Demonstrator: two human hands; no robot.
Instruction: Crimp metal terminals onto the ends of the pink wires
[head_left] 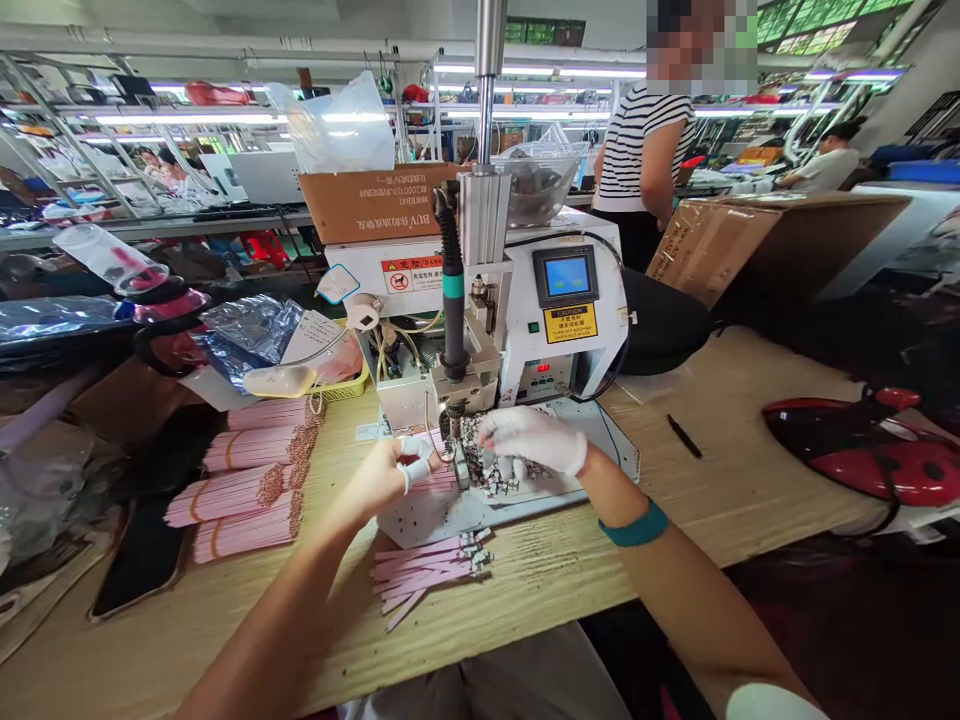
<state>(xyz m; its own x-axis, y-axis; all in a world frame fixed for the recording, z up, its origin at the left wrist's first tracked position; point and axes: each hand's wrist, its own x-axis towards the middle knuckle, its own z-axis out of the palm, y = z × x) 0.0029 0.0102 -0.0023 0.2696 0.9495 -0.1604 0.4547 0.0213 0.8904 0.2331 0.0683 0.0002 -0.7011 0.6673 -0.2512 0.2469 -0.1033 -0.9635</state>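
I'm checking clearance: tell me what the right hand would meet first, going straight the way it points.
The right hand would probably meet the machine's metal tooling, though depth is unclear; the small metal parts may come sooner.

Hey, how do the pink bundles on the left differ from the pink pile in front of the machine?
The pink bundles are banded together, while the pink pile lies loose and fanned. The bundles show coppery-brown ends on the right; the pile has grey-and-white pieces there. Both are pink and lie on the table.
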